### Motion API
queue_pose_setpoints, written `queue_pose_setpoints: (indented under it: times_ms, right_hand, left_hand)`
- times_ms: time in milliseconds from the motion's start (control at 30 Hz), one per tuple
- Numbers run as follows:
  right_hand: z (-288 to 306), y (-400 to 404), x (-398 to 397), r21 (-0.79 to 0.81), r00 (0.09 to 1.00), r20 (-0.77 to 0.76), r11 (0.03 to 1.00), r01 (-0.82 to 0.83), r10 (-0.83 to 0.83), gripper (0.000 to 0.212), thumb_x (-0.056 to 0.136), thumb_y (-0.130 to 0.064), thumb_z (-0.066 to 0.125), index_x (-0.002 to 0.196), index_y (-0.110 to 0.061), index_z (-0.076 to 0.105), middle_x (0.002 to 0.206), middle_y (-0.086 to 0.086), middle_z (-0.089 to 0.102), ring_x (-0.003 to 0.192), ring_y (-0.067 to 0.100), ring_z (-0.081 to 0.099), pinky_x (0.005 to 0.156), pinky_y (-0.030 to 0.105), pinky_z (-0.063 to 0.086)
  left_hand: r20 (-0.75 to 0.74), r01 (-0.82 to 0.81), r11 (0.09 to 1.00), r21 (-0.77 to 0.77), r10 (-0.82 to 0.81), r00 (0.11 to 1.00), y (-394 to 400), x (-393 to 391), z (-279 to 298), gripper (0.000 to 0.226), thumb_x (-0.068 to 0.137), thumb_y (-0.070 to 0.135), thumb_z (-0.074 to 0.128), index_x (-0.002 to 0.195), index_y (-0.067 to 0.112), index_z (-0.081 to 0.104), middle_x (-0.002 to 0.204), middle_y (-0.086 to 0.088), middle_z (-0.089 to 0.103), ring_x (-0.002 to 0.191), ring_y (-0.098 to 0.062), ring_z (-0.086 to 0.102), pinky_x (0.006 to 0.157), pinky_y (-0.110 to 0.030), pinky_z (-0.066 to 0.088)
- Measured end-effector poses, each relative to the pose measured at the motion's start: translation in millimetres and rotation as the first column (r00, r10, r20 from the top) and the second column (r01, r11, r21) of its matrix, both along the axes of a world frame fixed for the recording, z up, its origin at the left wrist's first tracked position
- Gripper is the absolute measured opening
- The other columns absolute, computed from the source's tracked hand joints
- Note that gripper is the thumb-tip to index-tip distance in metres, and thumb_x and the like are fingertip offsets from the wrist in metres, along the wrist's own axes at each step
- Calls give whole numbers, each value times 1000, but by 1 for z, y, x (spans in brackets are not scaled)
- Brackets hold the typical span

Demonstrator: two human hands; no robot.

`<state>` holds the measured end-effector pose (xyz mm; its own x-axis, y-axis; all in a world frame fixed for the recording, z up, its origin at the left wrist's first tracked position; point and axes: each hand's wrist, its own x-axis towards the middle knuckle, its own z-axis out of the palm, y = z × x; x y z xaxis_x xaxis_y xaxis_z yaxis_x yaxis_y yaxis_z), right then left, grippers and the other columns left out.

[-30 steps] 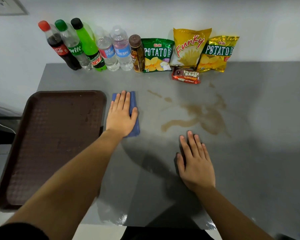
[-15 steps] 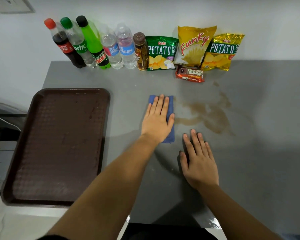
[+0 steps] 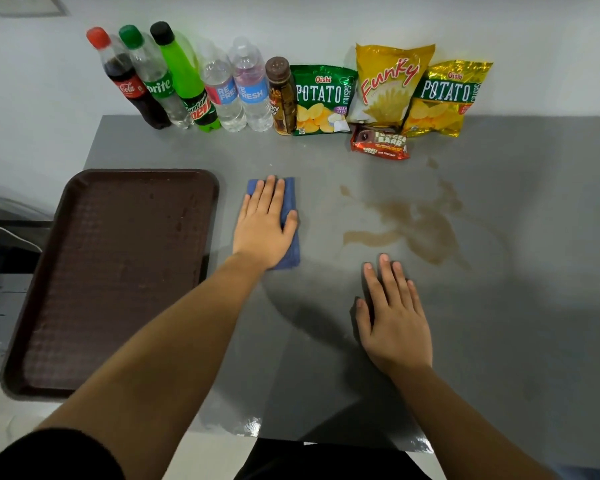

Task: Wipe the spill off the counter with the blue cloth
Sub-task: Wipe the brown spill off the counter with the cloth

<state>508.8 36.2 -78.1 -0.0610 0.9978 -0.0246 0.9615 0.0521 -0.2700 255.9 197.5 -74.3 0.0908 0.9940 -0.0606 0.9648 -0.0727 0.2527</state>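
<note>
Lining the back edge of the grey counter (image 3: pixel 499 341), against the wall, stands a row of goods: a cola bottle (image 3: pixel 129 84), a Sprite bottle (image 3: pixel 156 83), a Mountain Dew bottle (image 3: pixel 191 88), two water bottles (image 3: pixel 239 88), a small brown bottle (image 3: pixel 282 97), a green crisps bag (image 3: pixel 321 100), a yellow Funky bag (image 3: pixel 388 83) and a gold crisps bag (image 3: pixel 444 98). A red snack bar (image 3: pixel 380 143) lies flat just in front of the two yellow bags. A dark brown tray (image 3: pixel 111 278) sits on the counter's left part, its near end overhanging the front edge.

The brown spill (image 3: pixel 420 226) spreads over the counter's centre-right, with small separate drops nearer the snack bar. Nothing lies between it and the blue cloth (image 3: pixel 290 209); a strip of bare counter separates the two.

The blue cloth lies flat, folded narrow, between tray and spill, touching neither. The left hand (image 3: pixel 264 226) rests palm-down on it, forearm reaching in from the lower left. Its fingers are straight and held close together, pointing toward the wall, with the thumb angled out over the cloth's right edge.

The right hand (image 3: pixel 394 317) lies palm-down on the bare counter, just in front of the spill. Its fingers are extended and slightly apart, the tips stopping short of the liquid; the thumb lies out to the left.
</note>
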Motion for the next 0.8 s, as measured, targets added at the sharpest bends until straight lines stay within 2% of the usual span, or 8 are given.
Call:
queue_pose_setpoints:
  times_ms: [167,367,467,567,667,733,800]
  right_hand:
    - [2,-1,-1,0,1000,-1,1000,0,0,63,104,-42,35,163,-25,22,172,1,12,160,19,3,129,42,13]
    - [6,-2,0,-21,999,-42,1000,-11,10,63,105,-40,32,163,-18,23,172,2,13,160,17,3,129,42,12]
    - [10,-1,4,-28,977,-213,1000,10,-16,62,105,-40,28,162,-16,24,171,0,18,159,13,7,129,43,16]
    - [19,13,0,7,915,-385,991,132,-119,60,105,-38,32,159,-11,32,168,5,28,157,17,21,127,44,20]
    - [28,42,-23,85,942,-331,993,84,-51,56,105,-31,43,154,-5,40,164,14,35,153,29,31,125,46,24]
    - [28,65,-46,58,977,-212,998,-24,36,58,106,-34,43,157,-8,36,167,13,27,156,29,23,127,44,19]
    - [23,85,-71,-7,990,-124,997,-76,74,62,108,-40,36,162,-13,23,172,10,12,159,26,9,130,42,9]
  left_hand:
    - [-19,16,1000,-25,-17,1000,21,53,4,70,107,51,22,166,15,9,174,-4,5,160,-21,0,129,-40,-3]
    - [4,72,996,-57,-72,997,-19,114,5,68,109,49,18,165,14,1,173,-4,-3,159,-21,-7,129,-42,-4]
    - [115,100,991,-84,-90,989,-37,115,10,65,111,46,22,165,15,5,173,-4,0,160,-21,-5,129,-43,-1]
    - [266,27,999,22,-31,963,-46,81,18,60,110,41,34,163,14,27,170,-8,22,159,-24,12,129,-42,7]
    - [215,-99,993,68,83,973,-50,33,15,59,108,40,41,159,12,35,168,-12,28,158,-27,18,129,-42,8]
    - [156,-122,992,32,115,981,-54,13,8,62,107,41,42,161,13,31,170,-13,20,159,-28,11,129,-41,4]
    - [107,-111,994,10,109,988,-56,7,0,65,107,45,39,164,16,24,172,-12,11,160,-27,5,128,-39,-1]
